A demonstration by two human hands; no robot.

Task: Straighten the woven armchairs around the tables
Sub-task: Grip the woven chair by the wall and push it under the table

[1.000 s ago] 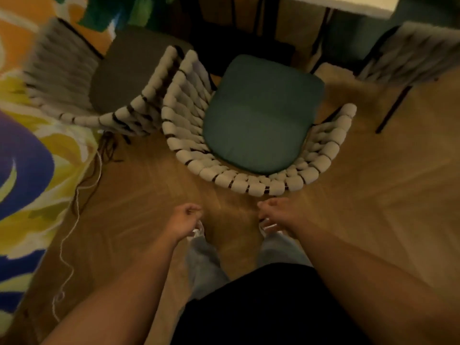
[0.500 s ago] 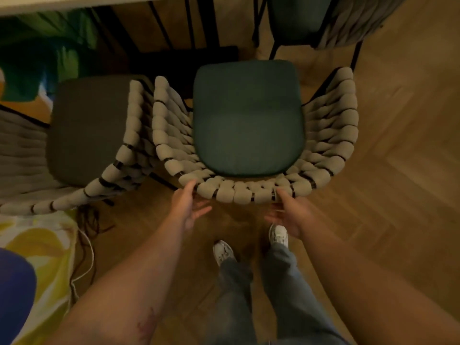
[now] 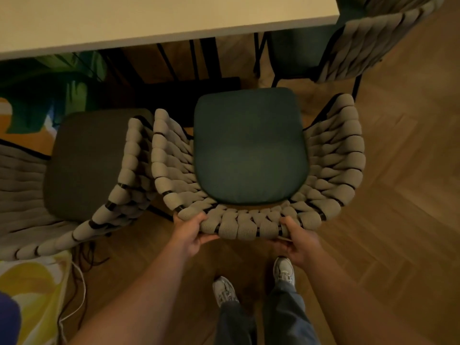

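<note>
A woven armchair point(image 3: 333, 155) with a dark green seat cushion point(image 3: 249, 148) stands in front of me, facing the pale table point(image 3: 149, 18). My left hand point(image 3: 190, 232) grips the left part of its woven back rim, thumb on top. My right hand point(image 3: 297, 241) grips the right part of the same rim. A second woven armchair point(image 3: 129, 170) with a grey-brown cushion stands right beside it on the left, their armrests almost touching. A third woven armchair point(image 3: 368, 43) is at the table's far right end.
Black table legs point(image 3: 206, 61) stand under the table ahead of the green cushion. A colourful rug point(image 3: 32, 282) and loose cords point(image 3: 77, 290) lie on the floor at the left. Wooden herringbone floor point(image 3: 398, 220) stretches to the right. My shoes point(image 3: 225, 291) are just behind the chair.
My hands went from hanging low and loosely curled, to reaching forward, to gripping the chair's back rim. The view stepped closer, and the table top came into sight.
</note>
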